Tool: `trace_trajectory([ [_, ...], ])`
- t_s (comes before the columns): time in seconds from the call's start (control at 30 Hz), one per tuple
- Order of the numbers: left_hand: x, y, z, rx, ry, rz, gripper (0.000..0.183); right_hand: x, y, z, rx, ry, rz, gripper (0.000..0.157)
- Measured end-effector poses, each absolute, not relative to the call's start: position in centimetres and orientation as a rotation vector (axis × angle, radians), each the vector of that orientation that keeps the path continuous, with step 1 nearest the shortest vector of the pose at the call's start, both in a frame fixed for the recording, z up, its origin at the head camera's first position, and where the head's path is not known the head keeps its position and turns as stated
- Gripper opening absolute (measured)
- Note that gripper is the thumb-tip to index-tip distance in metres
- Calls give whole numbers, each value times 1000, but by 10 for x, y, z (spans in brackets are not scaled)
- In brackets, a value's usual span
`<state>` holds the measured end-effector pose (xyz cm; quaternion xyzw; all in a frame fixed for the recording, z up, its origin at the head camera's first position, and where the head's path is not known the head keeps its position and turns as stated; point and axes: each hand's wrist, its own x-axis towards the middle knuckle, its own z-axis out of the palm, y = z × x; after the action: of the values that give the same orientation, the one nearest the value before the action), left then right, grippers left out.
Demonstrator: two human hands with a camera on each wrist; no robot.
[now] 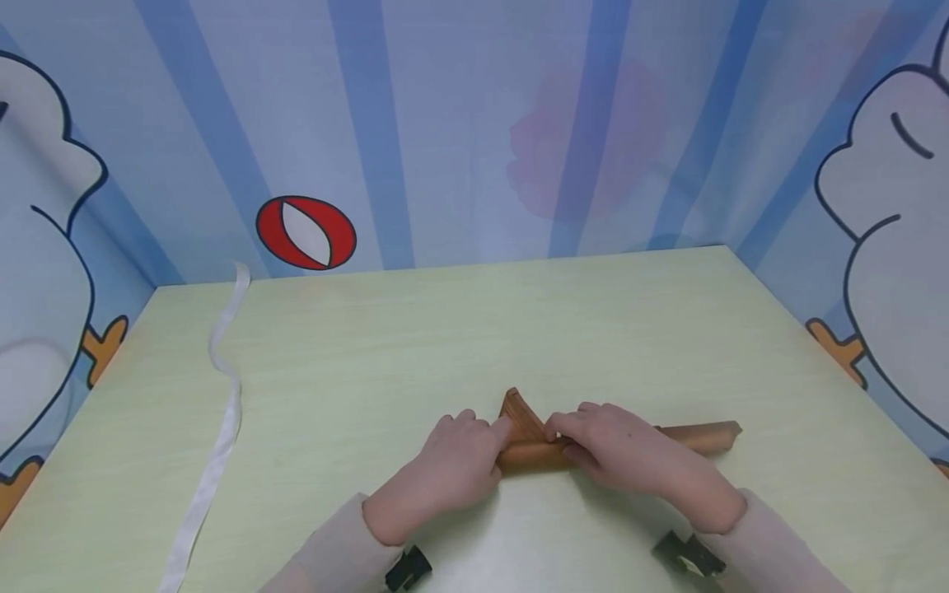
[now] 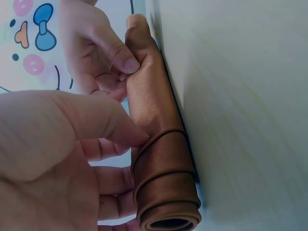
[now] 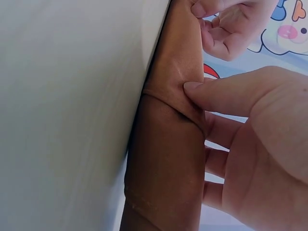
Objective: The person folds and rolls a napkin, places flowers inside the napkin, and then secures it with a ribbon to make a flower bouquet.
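A roll of brown cloth (image 1: pixel 537 458) is lying across the table (image 1: pixel 415 346), in its nearer part, and a pointed flap (image 1: pixel 522 420) is standing up from it between the 2 hands. In the left wrist view, the roll's end is showing a round hollow and several wound layers. The left hand (image 1: pixel 461 459) is pinching the roll near this end, with the thumb pressing on the cloth. The right hand (image 1: pixel 626 453) is pinching it farther along, also by thumb and fingers, and the roll is reaching out beyond this hand to the right. Some fingertips are hiding behind the cloth, so I cannot tell exactly how they are lying. Well apart on the left, a white ribbon (image 1: pixel 231 395) is running in a wavy line. Behind the table, a blue striped wall (image 1: pixel 474 140) is carrying 1 red and white ball picture (image 1: pixel 342 233).
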<state>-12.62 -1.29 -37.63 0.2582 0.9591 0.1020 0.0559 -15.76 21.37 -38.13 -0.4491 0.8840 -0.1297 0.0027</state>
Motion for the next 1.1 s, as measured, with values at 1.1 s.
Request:
trace_trajectory([
  [1.1, -126, -12, -378, 811, 2944, 204, 18, -157, 209, -386, -1493, 2874, -305, 18],
])
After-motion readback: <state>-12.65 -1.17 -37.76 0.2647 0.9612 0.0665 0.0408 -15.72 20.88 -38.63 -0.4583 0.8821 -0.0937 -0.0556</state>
